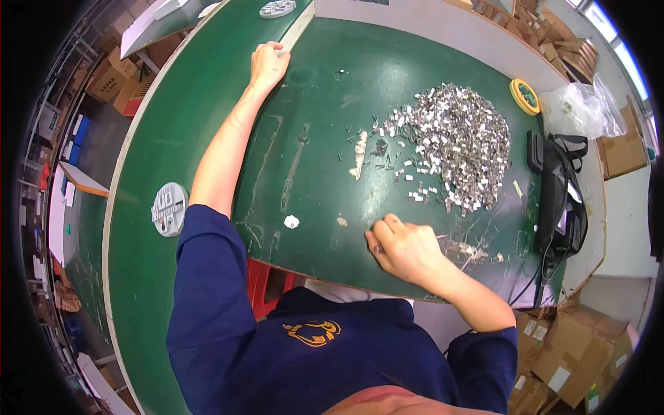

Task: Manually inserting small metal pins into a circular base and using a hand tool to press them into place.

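Note:
My left hand (270,67) is stretched far forward at the end of a pale raised strip (299,29) along the left side of the green table (311,187). Its fingers are curled closed, and whatever they may hold is hidden. Close to the table's front edge, my right hand (407,250) rests closed, thumb against the bent fingers; I cannot make out anything in its grip. Beyond it lies a large heap of small white-and-metal pieces (463,142). Several thin dark pieces (380,146) and a crumpled beige strip (359,155) are scattered left of the heap.
One round grey fixture (169,209) sits on the left ledge, another grey fixture (277,8) at the far end. Right of the heap are a yellow tape roll (525,97), a clear plastic bag (584,111) and a black bag (564,200). Cardboard boxes (570,353) stand at lower right.

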